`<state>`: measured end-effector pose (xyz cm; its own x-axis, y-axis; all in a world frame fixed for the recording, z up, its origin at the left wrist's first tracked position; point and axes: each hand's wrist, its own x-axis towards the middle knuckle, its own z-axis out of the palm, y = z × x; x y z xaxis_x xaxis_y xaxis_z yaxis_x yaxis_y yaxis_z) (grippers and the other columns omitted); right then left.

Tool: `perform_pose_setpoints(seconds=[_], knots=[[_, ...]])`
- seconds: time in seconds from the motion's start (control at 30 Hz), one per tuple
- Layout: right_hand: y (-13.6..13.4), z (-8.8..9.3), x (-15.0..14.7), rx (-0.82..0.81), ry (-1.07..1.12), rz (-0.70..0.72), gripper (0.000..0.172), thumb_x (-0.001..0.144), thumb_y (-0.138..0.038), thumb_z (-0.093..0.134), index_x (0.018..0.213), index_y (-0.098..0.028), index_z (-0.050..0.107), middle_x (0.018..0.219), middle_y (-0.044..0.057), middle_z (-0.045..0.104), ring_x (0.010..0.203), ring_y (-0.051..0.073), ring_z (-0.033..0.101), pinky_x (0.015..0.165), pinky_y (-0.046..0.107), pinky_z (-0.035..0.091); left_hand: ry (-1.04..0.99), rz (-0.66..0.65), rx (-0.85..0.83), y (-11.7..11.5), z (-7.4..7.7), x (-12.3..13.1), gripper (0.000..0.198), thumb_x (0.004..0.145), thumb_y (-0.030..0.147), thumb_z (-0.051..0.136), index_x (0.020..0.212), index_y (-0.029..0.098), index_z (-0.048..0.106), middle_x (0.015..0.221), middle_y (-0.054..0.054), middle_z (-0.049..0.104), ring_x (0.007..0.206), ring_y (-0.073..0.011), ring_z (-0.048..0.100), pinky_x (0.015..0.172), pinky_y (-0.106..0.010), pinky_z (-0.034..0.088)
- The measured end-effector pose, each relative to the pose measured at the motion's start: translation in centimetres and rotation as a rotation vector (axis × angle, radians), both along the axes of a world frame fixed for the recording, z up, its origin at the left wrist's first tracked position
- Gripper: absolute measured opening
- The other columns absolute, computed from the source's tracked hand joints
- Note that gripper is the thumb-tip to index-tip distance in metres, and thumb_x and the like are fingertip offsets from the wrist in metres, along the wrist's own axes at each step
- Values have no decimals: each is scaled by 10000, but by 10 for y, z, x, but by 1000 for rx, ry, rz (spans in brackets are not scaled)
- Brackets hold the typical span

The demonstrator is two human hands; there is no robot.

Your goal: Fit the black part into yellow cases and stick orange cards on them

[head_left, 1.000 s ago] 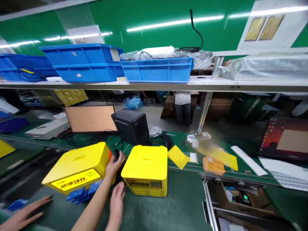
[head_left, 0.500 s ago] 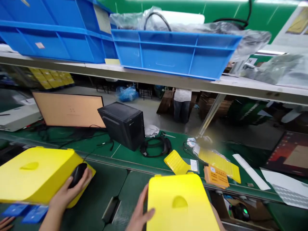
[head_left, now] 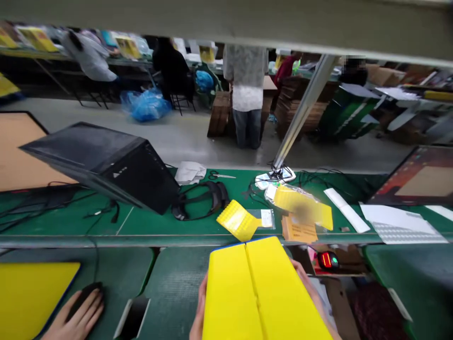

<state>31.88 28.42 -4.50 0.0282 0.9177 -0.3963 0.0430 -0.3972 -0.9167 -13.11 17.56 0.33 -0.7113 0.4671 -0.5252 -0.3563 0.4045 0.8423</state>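
Observation:
A bright yellow box is held between my two hands at the bottom centre. A seam runs along the face turned to me, and a blue edge shows at its far end. My left hand wraps the box's left side, its fingers mostly hidden. On the opposite side, my right hand grips the box, largely covered by it. To the left, a co-worker's hand rests on a black computer mouse, beside another yellow box with a blue edge.
Behind the green conveyor, a black computer case stands tilted in view. Along the bench lie a black strap-like coil, scissors, yellow sheets and orange cards. A scanner glowing red sits below.
My box has been turned, so a seamed face shows instead of the one with the thumb notch. The view has shifted down and right. The co-worker's mouse hand has lowered onto the belt.

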Motion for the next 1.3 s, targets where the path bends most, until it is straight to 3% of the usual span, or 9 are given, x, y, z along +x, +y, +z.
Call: perform_pose_setpoints(seconds=[0.13,0.27,0.4,0.53,0.73,0.9,1.03,1.13,1.3], knots=[[-33,-26,7,-128,109,-205,656,639,-752,656,1082,-271,700,1277,40,656,1269,309,517,1059,410,434,-74,-169,7,14,-19,125,890,480,494,758,1299,613,431,1365,188,550,1421,-331,285,944,-491,537],[-56,-46,4,-238,76,-275,636,672,-719,648,1105,-257,703,1271,35,660,1280,304,506,1041,401,451,-228,-307,24,-3,-51,185,613,634,604,709,1204,401,612,1394,39,567,1335,-348,455,995,-425,525],[-52,-44,8,-262,55,-298,595,633,-672,717,1024,-223,729,1168,60,709,1189,327,572,975,407,487,-263,-322,-48,6,-63,174,620,663,656,693,1161,299,597,1378,-31,566,1272,-338,513,929,-363,539],[-15,-21,8,-97,-71,-220,470,695,-612,699,955,-222,736,1102,88,721,1104,325,613,1001,447,459,-101,-315,-54,82,-74,148,491,668,564,729,1008,231,611,1228,-68,648,1162,-267,602,956,-300,495],[42,21,-27,202,-442,420,236,906,-359,530,1034,-246,692,1226,92,652,1214,277,551,1062,445,418,-246,-449,-211,211,-124,151,199,732,296,728,748,121,634,738,-104,720,622,-188,692,625,-285,536],[48,16,-44,330,-619,588,201,928,-290,477,1001,-225,652,1097,90,671,1084,250,605,925,384,507,-283,-539,-277,235,-158,166,192,771,231,715,647,123,617,449,50,568,343,-68,448,410,-200,343],[48,12,-42,284,-620,590,205,947,-321,455,981,-225,634,1066,79,670,1042,235,613,896,357,505,-417,-527,-140,232,-145,168,132,714,191,745,669,117,645,572,-11,666,476,-97,586,508,-206,462],[53,18,-43,215,-607,591,228,959,-337,433,960,-223,630,1058,78,665,1033,229,615,899,356,497,-549,-515,-63,228,-122,166,187,678,149,739,848,116,668,873,-117,752,760,-189,717,750,-301,567],[71,33,-59,220,-606,536,193,934,-294,458,1012,-233,624,1056,72,662,1000,238,629,872,371,499,-620,-493,-12,214,-82,161,262,623,78,701,878,115,654,939,-145,748,848,-236,726,825,-340,571]])
